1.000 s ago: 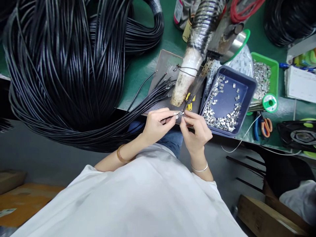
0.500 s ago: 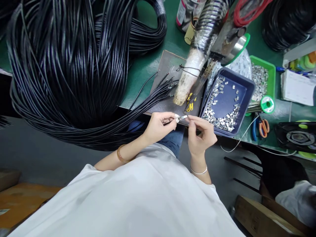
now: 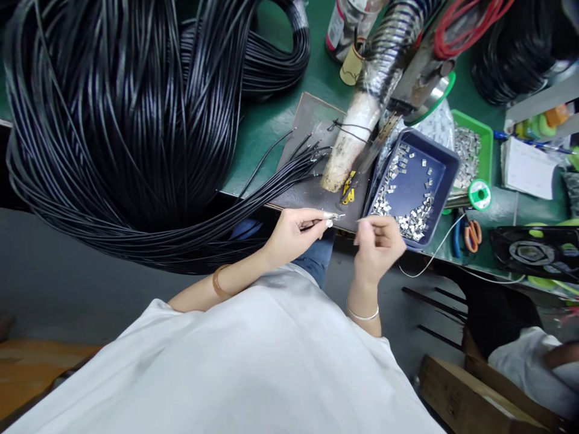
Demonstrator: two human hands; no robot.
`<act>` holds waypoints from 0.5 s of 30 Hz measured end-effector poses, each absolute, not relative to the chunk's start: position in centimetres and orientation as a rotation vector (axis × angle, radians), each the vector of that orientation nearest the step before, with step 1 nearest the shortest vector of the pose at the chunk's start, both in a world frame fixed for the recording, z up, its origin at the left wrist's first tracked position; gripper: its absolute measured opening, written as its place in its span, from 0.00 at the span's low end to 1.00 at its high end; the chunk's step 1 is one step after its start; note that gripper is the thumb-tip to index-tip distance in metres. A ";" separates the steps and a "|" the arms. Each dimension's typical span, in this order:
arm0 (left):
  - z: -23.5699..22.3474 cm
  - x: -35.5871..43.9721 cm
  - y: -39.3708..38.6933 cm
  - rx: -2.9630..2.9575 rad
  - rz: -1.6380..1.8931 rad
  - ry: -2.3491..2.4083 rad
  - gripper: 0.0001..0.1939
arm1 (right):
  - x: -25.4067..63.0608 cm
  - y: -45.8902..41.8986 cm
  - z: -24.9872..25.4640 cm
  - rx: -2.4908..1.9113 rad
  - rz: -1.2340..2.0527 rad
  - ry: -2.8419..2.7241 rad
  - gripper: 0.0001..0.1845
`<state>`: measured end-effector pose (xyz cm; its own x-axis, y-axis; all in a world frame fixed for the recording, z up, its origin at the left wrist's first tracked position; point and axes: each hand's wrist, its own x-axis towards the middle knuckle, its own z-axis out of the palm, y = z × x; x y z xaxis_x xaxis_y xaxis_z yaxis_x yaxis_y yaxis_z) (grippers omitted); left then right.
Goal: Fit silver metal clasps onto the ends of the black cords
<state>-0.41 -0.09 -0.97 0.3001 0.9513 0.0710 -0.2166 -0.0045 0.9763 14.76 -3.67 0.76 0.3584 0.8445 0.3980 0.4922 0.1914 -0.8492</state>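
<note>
My left hand [image 3: 294,234] is closed in a pinch on a small silver metal piece [image 3: 340,216], whose thin end sticks out past white-wrapped fingertips. Whether a cable is joined to it inside the hand is hidden. Apart from it, to the right, my right hand [image 3: 379,246] has thumb and forefinger pressed together; anything between them is too small to make out. Just beyond that hand lies a dark blue tray [image 3: 409,193] with many small silver metal pieces [image 3: 414,223]. Left of my hands, black cables [image 3: 271,190] with bared tips rest on a grey board [image 3: 312,117].
A white-tipped flexible duct [image 3: 350,141] hangs over the board beside yellow-handled cutters [image 3: 348,190]. A green tray [image 3: 484,141], a solder spool [image 3: 479,194] and orange-and-blue pliers [image 3: 473,235] lie rightward. A large cable bundle [image 3: 126,120] fills the left. Another person's sleeve [image 3: 527,361] shows lower right.
My right hand has drawn away to the right from the metal piece, leaving a gap between the hands. The left hand still pinches the piece, slightly farther right. The view has shifted a little.
</note>
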 end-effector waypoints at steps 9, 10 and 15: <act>-1.6 0.4 1.0 1.012 1.122 0.806 0.07 | 14.8 -3.8 -0.3 -1.398 0.076 -1.489 0.09; -1.6 0.5 1.1 1.009 1.131 0.803 0.06 | 14.7 -3.8 -0.5 -1.402 0.051 -1.557 0.08; -1.4 0.7 1.6 1.007 1.094 0.814 0.06 | 14.4 -3.2 -1.2 -1.372 -0.037 -1.612 0.06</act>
<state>0.71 1.62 -1.40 0.2727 0.9610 -0.0456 -0.3194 0.1351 0.9379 14.40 -3.22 -1.20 0.1188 0.7350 0.6675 0.7645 0.3613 -0.5338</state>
